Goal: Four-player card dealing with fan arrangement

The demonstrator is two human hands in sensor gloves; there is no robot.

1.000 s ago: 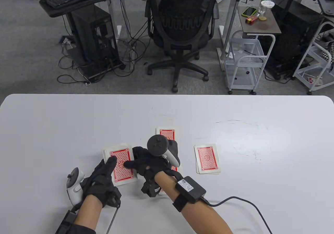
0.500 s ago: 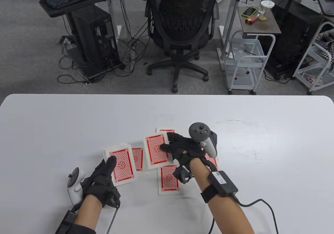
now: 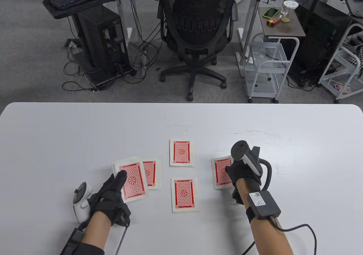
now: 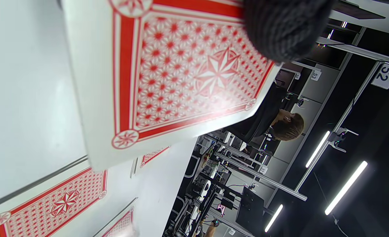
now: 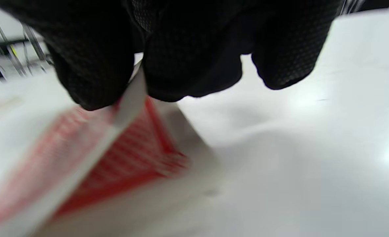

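While your left hand [image 3: 109, 194] holds the deck [image 3: 131, 182] at nine o'clock on the tabletop [image 3: 56, 141], your right hand [image 3: 241, 175] lays a card [image 3: 221, 172] on the three o'clock pile. Left wrist view: thumb on deck. Right wrist view: grip pinching that card; let go next, I judge.

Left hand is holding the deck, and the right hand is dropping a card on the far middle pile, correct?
Not quite. The table view shows the right hand at the right-side pile, not the far middle pile; the right wrist view shows its fingers pinching a card there. The left hand does hold the deck.
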